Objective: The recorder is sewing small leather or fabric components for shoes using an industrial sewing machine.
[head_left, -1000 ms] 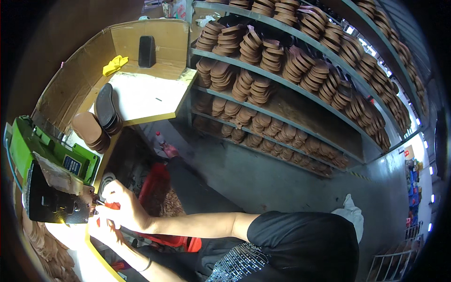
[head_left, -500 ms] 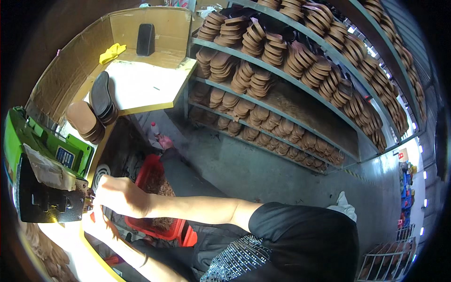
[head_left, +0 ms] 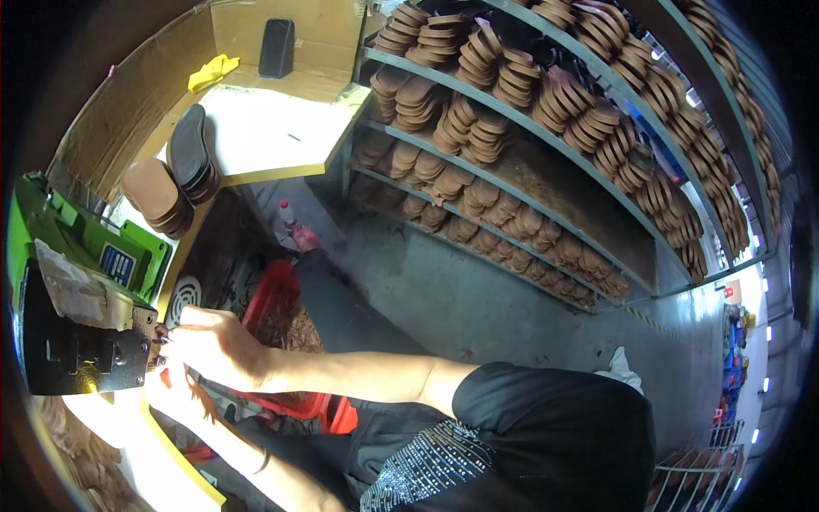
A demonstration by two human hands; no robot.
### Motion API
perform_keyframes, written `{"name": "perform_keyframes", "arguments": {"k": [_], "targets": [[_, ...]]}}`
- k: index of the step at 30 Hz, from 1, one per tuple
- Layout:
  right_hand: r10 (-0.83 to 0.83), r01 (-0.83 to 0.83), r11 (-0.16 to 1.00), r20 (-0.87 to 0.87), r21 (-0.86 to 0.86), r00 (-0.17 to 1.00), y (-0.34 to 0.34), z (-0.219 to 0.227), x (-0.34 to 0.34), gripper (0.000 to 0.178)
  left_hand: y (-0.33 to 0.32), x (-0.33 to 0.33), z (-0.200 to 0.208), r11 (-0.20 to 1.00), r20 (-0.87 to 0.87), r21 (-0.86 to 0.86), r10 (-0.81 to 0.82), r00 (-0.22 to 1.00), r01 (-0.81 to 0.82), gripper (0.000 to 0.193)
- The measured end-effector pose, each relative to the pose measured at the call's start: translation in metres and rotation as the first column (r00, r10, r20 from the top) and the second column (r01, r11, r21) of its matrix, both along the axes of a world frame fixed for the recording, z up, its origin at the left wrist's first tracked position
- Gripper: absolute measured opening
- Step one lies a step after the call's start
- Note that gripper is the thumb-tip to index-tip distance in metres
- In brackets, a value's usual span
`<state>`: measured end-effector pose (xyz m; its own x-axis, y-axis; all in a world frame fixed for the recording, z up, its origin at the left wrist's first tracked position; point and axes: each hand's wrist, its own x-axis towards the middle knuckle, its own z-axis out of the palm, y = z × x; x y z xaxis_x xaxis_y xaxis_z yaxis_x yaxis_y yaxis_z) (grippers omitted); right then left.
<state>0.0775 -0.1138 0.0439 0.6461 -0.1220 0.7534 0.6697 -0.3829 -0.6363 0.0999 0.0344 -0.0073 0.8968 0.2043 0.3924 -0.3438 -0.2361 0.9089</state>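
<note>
My right hand [head_left: 217, 346] is closed at the end of the black machine head [head_left: 81, 337], its fingertips pinched on something small. Just below it, my left hand [head_left: 181, 397] is also closed, fingers bunched against the same spot. What they hold is hidden by the fingers and glare. The black head belongs to a green machine [head_left: 81, 235]. Past it on the bench lie a stack of brown soles [head_left: 153, 188] and a stack of dark soles [head_left: 189, 145].
A yellow-edged white table [head_left: 264, 128] carries a yellow cloth [head_left: 213, 73] and a dark block [head_left: 276, 49] by its cardboard screen. A red basket [head_left: 271, 294] of brown scraps sits below, near my legs. Racks [head_left: 512, 111] of stacked soles stand beyond; a bottle [head_left: 287, 212] is near my foot.
The whole view has shifted slightly. Both hands remain together at the machine head, with only a small change in the fingers.
</note>
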Motion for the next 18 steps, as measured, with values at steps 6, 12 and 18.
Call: {"name": "perform_keyframes", "arguments": {"k": [6, 12, 18], "targets": [[0.095, -0.056, 0.947, -0.109, 0.316, 0.990, 0.010, -0.001, -0.002, 0.009, -0.010, -0.004, 0.011, 0.994, 0.125, 0.086, 0.048, 0.991, -0.059, 0.022], [0.053, 0.014, 0.955, -0.219, 0.297, 0.974, 0.007, 0.004, -0.005, 0.016, -0.011, -0.004, 0.004, 0.988, 0.025, -0.146, -0.051, 0.998, 0.054, 0.019], [0.021, 0.039, 0.967, -0.233, 0.251, 0.972, 0.016, 0.004, 0.002, 0.017, -0.006, -0.005, 0.016, 0.957, 0.299, 0.266, 0.033, 0.954, -0.117, 0.030]]}}
